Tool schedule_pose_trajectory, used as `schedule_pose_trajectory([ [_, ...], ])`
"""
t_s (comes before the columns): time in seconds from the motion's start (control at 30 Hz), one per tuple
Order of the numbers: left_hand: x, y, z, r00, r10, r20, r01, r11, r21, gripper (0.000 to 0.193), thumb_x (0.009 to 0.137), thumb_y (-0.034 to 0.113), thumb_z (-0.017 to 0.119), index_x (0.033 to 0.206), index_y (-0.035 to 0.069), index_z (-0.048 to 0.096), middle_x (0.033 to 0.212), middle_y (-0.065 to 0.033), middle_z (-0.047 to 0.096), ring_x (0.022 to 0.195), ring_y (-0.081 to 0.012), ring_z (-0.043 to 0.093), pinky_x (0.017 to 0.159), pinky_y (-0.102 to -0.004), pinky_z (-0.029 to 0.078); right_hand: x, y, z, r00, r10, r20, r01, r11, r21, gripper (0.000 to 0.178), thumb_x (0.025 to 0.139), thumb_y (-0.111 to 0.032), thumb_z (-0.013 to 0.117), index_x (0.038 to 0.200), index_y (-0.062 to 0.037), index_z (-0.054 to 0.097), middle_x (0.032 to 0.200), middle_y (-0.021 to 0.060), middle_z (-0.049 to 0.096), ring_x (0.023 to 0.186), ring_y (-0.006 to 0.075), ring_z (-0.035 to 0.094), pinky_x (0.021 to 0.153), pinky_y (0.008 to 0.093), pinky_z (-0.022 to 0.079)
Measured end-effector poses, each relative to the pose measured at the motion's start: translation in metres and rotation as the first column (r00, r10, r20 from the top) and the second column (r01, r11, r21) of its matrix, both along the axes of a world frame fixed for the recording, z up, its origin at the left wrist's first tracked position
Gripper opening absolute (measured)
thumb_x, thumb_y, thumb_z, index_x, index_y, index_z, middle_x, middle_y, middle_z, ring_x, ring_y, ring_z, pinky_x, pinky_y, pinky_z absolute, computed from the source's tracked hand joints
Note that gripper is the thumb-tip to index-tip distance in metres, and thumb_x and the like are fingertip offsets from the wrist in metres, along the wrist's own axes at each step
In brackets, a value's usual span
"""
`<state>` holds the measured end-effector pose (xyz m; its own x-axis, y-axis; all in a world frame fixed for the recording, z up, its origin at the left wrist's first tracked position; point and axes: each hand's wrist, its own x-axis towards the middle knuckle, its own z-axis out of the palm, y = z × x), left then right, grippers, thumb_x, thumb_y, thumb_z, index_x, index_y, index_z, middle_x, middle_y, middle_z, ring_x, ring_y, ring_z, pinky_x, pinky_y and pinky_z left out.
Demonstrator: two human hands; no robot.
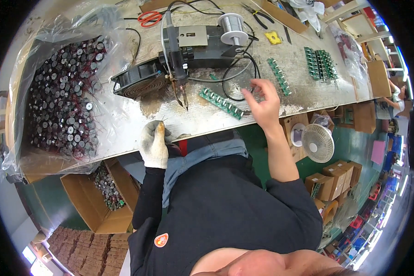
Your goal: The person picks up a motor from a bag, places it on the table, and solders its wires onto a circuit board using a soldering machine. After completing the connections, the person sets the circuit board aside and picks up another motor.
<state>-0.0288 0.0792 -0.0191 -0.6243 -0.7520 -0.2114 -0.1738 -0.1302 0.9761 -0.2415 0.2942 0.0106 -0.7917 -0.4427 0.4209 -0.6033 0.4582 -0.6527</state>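
Observation:
My left hand [154, 143], in a white work glove with a stained thumb, is closed at the bench's front edge. Fine wire ends poke out above its thumb; the rest of what it grips is hidden. My bare right hand [265, 105] hovers over the front edge with thumb and fingers apart, holding nothing. To its left lies a green circuit board strip [221, 104] with a row of pale components. Another such strip [279, 77] rests just beyond that hand. Between my hands, farther back, a soldering iron [183, 87] points downward on its stand, beside a solder wire spool [232, 28].
A plastic-lined box [20, 99] of small round wired parts occupies the left. A black fan [145, 79] stands by the iron. Red scissors [149, 19], pliers [258, 16] and grouped circuit boards [320, 64] lie farther back. Below the bench are a cardboard box [85, 198] and white fan [313, 147].

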Motion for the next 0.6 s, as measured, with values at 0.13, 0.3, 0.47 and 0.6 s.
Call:
schedule_pose_trajectory([
  [0.13,-0.002,0.003,0.007,1.0,0.012,0.013,-0.012,0.999,0.036,0.024,0.093,0.019,0.059,0.1,-0.005,0.059,0.073,-0.0058,0.061,0.063,-0.0101,0.056,0.054,-0.0218,0.044,0.014,-0.026,0.005,0.919,0.392,-0.042,-0.382,0.911,0.156,0.036,0.069,-0.016,0.077,0.097,-0.0005,0.062,0.099,0.0142,0.061,0.091,0.0318,0.058,0.08,0.0377,0.047],
  [0.3,-0.004,0.002,0.009,0.999,0.022,0.034,-0.025,0.997,0.08,0.024,0.092,0.018,0.061,0.101,-0.004,0.058,0.076,-0.0051,0.061,0.065,-0.0107,0.058,0.057,-0.0231,0.048,0.02,-0.046,-0.012,0.923,0.381,-0.05,-0.349,0.887,0.302,0.025,0.075,-0.013,0.066,0.096,-0.0013,0.06,0.089,0.0141,0.059,0.081,0.033,0.059,0.07,0.0409,0.049],
  [0.47,-0.011,0.006,0.022,0.998,-0.049,0.031,0.046,0.994,0.094,0.026,0.093,0.02,0.058,0.103,-0.004,0.057,0.079,-0.0071,0.061,0.068,-0.0119,0.059,0.061,-0.0237,0.049,0.018,-0.052,-0.01,0.933,0.311,-0.182,-0.236,0.909,0.343,0.015,0.074,-0.013,0.066,0.085,-0.0028,0.063,0.072,0.0109,0.058,0.067,0.0294,0.06,0.059,0.0393,0.048],
  [0.6,-0.016,0.007,0.021,0.996,-0.085,-0.009,0.085,0.986,0.146,0.025,0.094,0.018,0.057,0.104,-0.004,0.057,0.08,-0.0077,0.061,0.068,-0.0119,0.059,0.061,-0.0238,0.049,0.017,-0.054,-0.009,0.953,0.286,-0.104,-0.259,0.942,0.213,0.015,0.074,-0.012,0.07,0.085,-0.0032,0.064,0.07,0.0094,0.059,0.062,0.0223,0.059,0.057,0.0352,0.046],
])
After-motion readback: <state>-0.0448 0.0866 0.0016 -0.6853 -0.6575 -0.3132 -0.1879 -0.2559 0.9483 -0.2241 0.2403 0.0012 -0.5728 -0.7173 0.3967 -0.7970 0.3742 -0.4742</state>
